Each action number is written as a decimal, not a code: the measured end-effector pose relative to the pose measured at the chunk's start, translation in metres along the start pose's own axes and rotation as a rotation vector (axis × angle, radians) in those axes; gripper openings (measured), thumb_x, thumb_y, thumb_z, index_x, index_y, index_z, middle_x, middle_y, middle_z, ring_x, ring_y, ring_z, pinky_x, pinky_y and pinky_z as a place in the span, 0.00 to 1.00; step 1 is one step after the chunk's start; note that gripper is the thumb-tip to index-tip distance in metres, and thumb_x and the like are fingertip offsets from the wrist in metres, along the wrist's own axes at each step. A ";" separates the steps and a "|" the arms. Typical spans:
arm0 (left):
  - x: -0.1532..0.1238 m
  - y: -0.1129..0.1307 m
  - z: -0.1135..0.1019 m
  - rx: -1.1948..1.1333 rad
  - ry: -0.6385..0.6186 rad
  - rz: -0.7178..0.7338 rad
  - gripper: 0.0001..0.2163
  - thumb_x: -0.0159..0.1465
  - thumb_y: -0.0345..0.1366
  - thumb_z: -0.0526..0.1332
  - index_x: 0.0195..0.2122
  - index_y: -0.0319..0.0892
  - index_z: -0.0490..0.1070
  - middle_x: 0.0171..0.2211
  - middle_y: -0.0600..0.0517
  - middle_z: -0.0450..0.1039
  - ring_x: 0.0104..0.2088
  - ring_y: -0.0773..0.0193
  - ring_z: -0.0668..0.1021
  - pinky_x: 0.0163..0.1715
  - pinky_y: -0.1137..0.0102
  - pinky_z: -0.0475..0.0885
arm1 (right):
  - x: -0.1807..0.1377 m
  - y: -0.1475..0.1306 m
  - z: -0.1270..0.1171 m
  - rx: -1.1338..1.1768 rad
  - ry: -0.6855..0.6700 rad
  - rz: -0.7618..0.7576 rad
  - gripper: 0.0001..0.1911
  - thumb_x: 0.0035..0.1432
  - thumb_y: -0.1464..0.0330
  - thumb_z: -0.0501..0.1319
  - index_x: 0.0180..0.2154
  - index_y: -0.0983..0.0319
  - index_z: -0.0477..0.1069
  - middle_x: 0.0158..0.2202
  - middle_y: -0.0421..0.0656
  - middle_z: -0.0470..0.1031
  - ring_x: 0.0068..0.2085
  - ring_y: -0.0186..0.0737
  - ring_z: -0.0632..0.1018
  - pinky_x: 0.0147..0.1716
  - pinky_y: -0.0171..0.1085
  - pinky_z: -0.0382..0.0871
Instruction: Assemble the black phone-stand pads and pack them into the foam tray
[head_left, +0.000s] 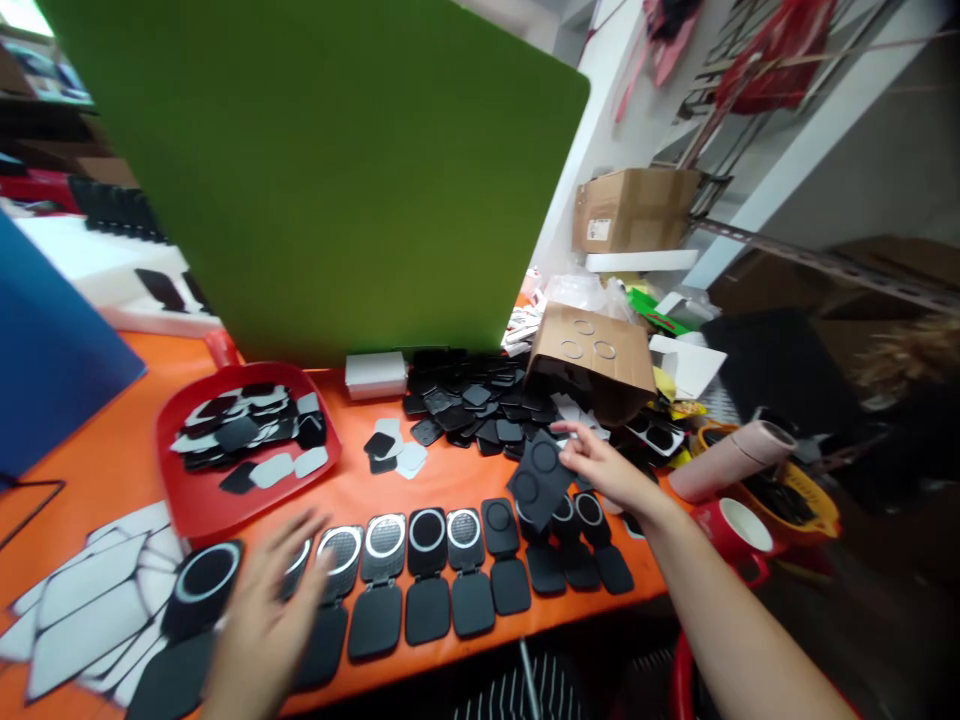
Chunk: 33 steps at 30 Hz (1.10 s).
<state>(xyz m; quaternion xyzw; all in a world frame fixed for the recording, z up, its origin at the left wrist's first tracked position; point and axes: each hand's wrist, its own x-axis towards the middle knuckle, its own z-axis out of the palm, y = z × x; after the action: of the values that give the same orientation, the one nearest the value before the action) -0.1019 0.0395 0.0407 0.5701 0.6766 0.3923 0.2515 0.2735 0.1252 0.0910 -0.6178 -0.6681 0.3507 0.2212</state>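
Observation:
My right hand (pixel 596 460) pinches the edge of a thin dark sheet with ring outlines (pixel 541 478) between thumb and fingers. The sheet is tilted above the right part of a row of black hinged folding pads (pixel 427 575) and covers some of them. Most pads in the row lie unfolded, with a pale ring on the upper plate; one upper plate (pixel 498 525) looks plain black with a faint circle. My left hand (pixel 266 610), slightly blurred, hovers over the row's left part with fingers spread and nothing visible in it. It hides parts of the pads there.
A red dustpan-like tray (pixel 169 470) with black and white pieces stands left. Black plates (pixel 480 400) lie heaped at the back, beside a cardboard box (pixel 600 340). A green board (pixel 337 180) rises behind. White sheets (pixel 90 590), a pink bottle (pixel 739 458) and a red mug (pixel 739 535) flank the row.

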 end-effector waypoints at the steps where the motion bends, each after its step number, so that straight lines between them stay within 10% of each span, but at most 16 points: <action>1: -0.001 0.010 0.012 -0.109 -0.113 -0.046 0.19 0.56 0.46 0.55 0.49 0.48 0.65 0.55 0.50 0.60 0.55 0.54 0.62 0.53 0.60 0.58 | -0.011 -0.010 0.014 0.127 -0.086 -0.076 0.22 0.57 0.65 0.52 0.54 0.56 0.54 0.28 0.36 0.63 0.28 0.31 0.67 0.30 0.31 0.62; 6: -0.004 0.038 0.048 -0.610 -0.655 -0.260 0.15 0.53 0.43 0.60 0.37 0.38 0.71 0.33 0.48 0.73 0.33 0.60 0.75 0.34 0.67 0.70 | -0.041 -0.044 0.087 0.264 -0.154 -0.193 0.19 0.58 0.65 0.51 0.52 0.55 0.57 0.32 0.40 0.67 0.34 0.36 0.69 0.35 0.37 0.65; 10: -0.016 0.036 0.046 -0.660 -0.546 -0.290 0.10 0.54 0.40 0.60 0.31 0.37 0.70 0.26 0.52 0.72 0.28 0.64 0.73 0.30 0.71 0.68 | -0.047 -0.057 0.124 -0.074 0.131 -0.405 0.10 0.54 0.65 0.57 0.39 0.55 0.71 0.47 0.46 0.67 0.51 0.48 0.63 0.51 0.50 0.54; 19: -0.056 0.025 0.038 -0.344 -0.676 -0.017 0.10 0.59 0.37 0.55 0.41 0.45 0.71 0.42 0.49 0.72 0.42 0.60 0.72 0.45 0.68 0.65 | -0.082 -0.045 0.147 0.243 -0.228 -0.334 0.11 0.56 0.71 0.53 0.26 0.61 0.71 0.30 0.41 0.73 0.33 0.35 0.72 0.35 0.33 0.64; 24: -0.053 0.012 0.034 -0.430 -0.694 -0.276 0.12 0.60 0.41 0.54 0.40 0.41 0.70 0.35 0.49 0.73 0.37 0.59 0.74 0.40 0.66 0.68 | -0.080 -0.001 0.120 0.205 0.260 0.066 0.12 0.57 0.65 0.52 0.24 0.62 0.67 0.24 0.42 0.69 0.28 0.38 0.70 0.29 0.35 0.64; 27: -0.052 0.022 0.040 -0.475 -0.810 -0.244 0.11 0.58 0.42 0.56 0.34 0.41 0.70 0.37 0.48 0.73 0.39 0.57 0.74 0.42 0.63 0.67 | -0.085 0.003 0.113 0.019 0.442 -0.014 0.10 0.57 0.67 0.51 0.26 0.61 0.67 0.27 0.44 0.70 0.32 0.41 0.70 0.34 0.39 0.63; 33: -0.059 0.043 0.051 -0.393 -0.897 -0.101 0.08 0.58 0.41 0.57 0.31 0.43 0.71 0.52 0.46 0.65 0.53 0.55 0.65 0.53 0.58 0.56 | -0.104 -0.020 0.131 0.020 -0.022 -0.433 0.09 0.55 0.69 0.53 0.39 0.57 0.68 0.37 0.44 0.70 0.39 0.41 0.69 0.40 0.40 0.62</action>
<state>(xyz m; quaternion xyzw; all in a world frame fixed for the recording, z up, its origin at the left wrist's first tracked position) -0.0241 -0.0039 0.0407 0.5912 0.4413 0.2158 0.6397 0.1791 -0.0017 0.0342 -0.4536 -0.7842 0.3084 0.2901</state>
